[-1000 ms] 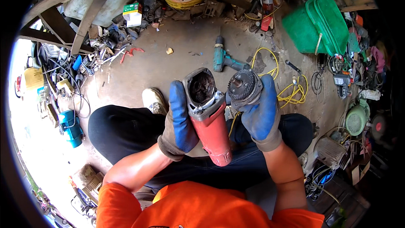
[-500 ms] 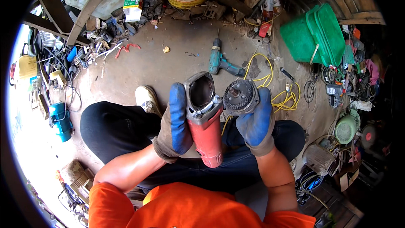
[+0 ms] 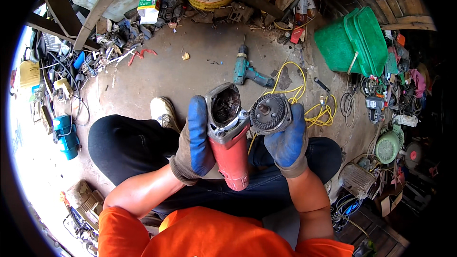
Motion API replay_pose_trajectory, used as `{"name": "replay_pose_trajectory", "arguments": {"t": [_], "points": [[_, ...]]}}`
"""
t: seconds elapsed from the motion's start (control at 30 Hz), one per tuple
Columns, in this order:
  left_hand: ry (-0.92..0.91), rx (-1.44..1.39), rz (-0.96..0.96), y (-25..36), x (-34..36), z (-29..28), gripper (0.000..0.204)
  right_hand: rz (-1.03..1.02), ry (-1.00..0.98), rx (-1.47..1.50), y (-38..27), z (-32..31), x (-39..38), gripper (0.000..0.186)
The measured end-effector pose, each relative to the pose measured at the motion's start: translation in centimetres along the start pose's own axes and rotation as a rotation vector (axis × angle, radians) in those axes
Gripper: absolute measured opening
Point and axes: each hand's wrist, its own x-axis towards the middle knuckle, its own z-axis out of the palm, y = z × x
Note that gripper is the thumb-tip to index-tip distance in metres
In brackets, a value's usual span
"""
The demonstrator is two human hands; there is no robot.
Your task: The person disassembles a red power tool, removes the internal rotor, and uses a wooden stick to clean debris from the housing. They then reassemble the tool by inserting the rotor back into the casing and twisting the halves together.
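Red tool housing [image 3: 229, 162] bears small, unreadable markings.

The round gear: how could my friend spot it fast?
From the orange shirt, follow the right arm to the blue-and-brown gloved right hand. It holds the round, dark metal gear; unlike the red cylindrical tool body beside it, this has teeth and a central shaft.

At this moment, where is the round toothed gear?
In the head view, the gear is right of centre, held in the gloved right hand, just right of the red tool.
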Motion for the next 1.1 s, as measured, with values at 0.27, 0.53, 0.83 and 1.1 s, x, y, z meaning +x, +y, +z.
{"name": "replay_pose_trajectory", "arguments": {"t": [0.27, 0.53, 0.83, 1.1], "points": [[-0.045, -0.015, -0.011, 0.3, 0.1, 0.5, 0.066, 0.054, 0.045, 0.234, -0.5, 0.4, -0.7, 0.050], [-0.052, -0.052, -0.072, 0.6, 0.1, 0.3, 0.072, 0.150, 0.094, 0.128, -1.3, 0.5, -1.3, 0.068], [-0.055, -0.201, -0.141, 1.0, 0.4, 0.4, 0.081, 0.212, 0.048, 0.042, -2.8, 1.1, -1.9, 0.074], [-0.112, -0.216, -0.221, 0.9, 0.5, -0.1, 0.080, 0.167, 0.006, -0.013, -2.6, 0.5, -2.2, 0.076]]}}
